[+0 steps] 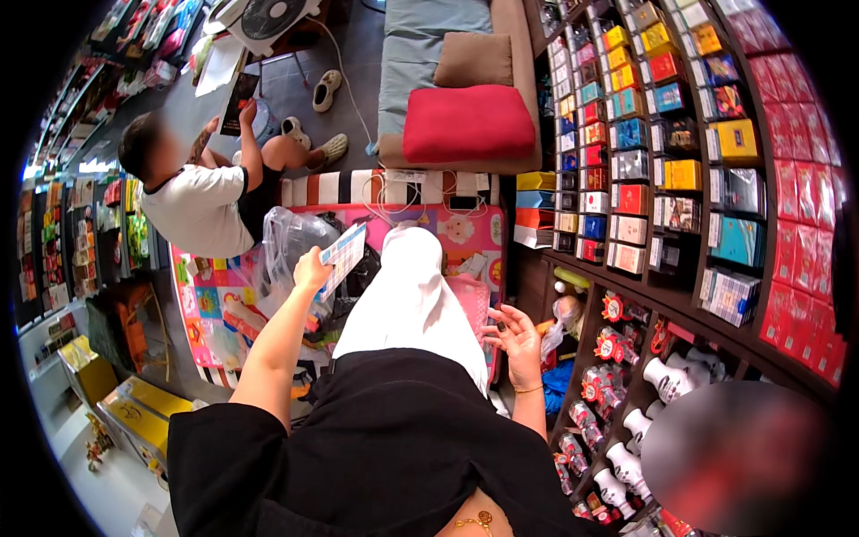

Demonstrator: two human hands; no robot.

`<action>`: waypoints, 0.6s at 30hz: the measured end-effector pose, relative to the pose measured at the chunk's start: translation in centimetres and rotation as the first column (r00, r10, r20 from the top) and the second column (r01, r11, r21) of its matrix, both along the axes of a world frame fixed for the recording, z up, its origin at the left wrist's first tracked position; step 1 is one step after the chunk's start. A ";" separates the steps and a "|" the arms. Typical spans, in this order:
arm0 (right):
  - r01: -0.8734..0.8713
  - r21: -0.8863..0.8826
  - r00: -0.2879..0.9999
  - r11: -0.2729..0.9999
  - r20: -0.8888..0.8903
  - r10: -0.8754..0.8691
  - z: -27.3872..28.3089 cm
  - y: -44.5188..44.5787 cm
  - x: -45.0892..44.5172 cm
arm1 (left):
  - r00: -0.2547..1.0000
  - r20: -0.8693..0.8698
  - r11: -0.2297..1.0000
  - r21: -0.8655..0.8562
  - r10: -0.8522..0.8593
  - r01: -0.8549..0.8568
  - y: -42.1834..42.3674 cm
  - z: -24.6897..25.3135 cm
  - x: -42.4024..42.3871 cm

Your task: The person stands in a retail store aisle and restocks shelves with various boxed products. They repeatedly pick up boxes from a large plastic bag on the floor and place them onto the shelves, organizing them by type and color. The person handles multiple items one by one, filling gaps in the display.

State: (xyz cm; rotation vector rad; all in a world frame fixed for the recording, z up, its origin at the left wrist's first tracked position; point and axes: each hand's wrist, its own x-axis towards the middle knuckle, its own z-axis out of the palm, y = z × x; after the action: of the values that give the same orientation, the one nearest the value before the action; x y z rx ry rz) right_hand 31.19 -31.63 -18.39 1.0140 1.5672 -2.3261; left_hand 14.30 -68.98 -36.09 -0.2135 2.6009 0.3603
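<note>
My left hand grips a flat, plaid-patterned pack by its near edge, tilted up above the clutter. Below it lie a clear plastic bag and a black plastic bag, partly hidden by my arm and the pack. My right hand hovers to the right of my white-clad leg, its fingers apart and loosely bent, with nothing seen in them. Just past its fingertips is a pink, textured cushion or pad. A colourful cartoon-print mat spreads underneath.
Tall shelves of boxed packs rise at my right, white bottles lower down. Ahead is a couch with a red cushion. A seated person at left holds a dark printed card. White cables trail near a phone.
</note>
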 end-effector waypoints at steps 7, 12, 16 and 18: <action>-0.071 0.046 0.997 0.996 -0.007 0.071 -1.2 0.1 -0.8 | 0.992 0.111 0.988 0.129 0.066 -0.080 -1.2 -2.4 -0.4; -0.030 0.030 0.999 0.999 0.016 0.030 -0.9 -1.0 -0.7 | 0.993 -0.007 0.993 0.016 0.118 -0.118 -1.6 -1.5 -2.4; -0.059 -0.020 0.996 0.998 -0.070 0.058 -1.8 -0.7 -0.4 | 0.989 0.057 0.990 -0.043 0.139 -0.137 -1.0 -1.9 -2.1; -0.053 -0.010 0.996 0.999 -0.067 0.052 -2.7 -0.8 0.0 | 0.995 0.101 0.998 0.069 0.005 -0.012 0.4 -3.3 -1.5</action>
State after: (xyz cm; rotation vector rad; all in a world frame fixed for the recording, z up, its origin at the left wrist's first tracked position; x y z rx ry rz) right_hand 31.17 -32.44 -21.10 0.8898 1.5826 -2.3541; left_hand 12.84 -68.53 -39.42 -0.2126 2.4849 0.4306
